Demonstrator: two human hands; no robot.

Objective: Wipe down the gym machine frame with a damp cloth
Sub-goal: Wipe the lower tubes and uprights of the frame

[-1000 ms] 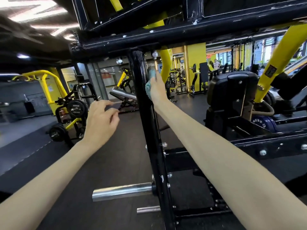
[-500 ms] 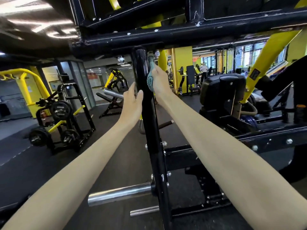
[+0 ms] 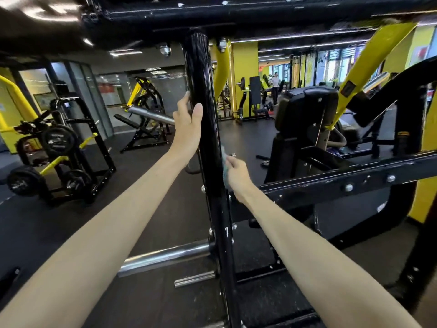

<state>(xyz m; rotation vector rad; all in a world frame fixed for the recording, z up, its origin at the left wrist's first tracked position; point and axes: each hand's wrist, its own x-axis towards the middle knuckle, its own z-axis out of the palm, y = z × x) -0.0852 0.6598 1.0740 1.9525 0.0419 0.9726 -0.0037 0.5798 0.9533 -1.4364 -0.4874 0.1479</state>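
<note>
My left hand (image 3: pixel 188 125) holds black post (image 3: pixel 201 72), thumb on front. My right hand (image 3: pixel 237 175) pinches blue cloth (image 3: pixel 224 163) against post's right edge, halfway down. Lower part, cross bar (image 3: pixel 343 183) left to wipe, I think.

Your glossy black steel upright post (image 3: pixel 201 95) is flecked white low down — the crumpled cloth rag (image 3: pixel 224 171) against it seems teal, though little shows. The slanted painted steel arm (image 3: pixel 369 58) is yellow; the round chrome peg (image 3: pixel 165 256), silver.

Plate rack (image 3: pixel 100 140) w/ black weight plates (image 3: pixel 58 141) well L of left-hand fingers (image 3: pixel 185 102); chrome bar (image 3: pixel 163 256) far below them; black seat pad (image 3: pixel 305 107) to R, yellow pillar (image 3: pixel 243 74) beyond it in bg.
</note>
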